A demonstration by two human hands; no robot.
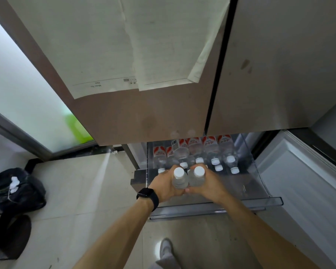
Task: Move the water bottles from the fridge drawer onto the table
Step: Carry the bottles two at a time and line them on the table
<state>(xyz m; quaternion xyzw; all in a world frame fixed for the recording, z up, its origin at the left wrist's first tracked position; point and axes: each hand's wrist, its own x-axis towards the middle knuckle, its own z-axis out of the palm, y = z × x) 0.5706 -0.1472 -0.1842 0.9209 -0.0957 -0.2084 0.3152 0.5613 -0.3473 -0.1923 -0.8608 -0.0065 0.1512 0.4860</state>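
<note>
- The left hand [164, 186] wraps 1 water bottle [179, 179]; the right hand [208, 185] wraps a second bottle [197, 178], caps up, sides touching.
- Both are held just above the open fridge drawer [260, 200].
- At least 6 stored bottles [211, 152] lie inside; no table shows, so most work likely remains.

- The left hand [164, 186] is curled round a bottle [179, 180], which stands upright with its cap up.
- The right hand [209, 184] grips a second bottle [197, 178] the same way.
- The hands are side by side, with the thumbs close together below the bottles.
- Both forearms are bare and stretched forward, coming closer toward the hands.
- The left wrist carries a black watch [147, 196].
</note>
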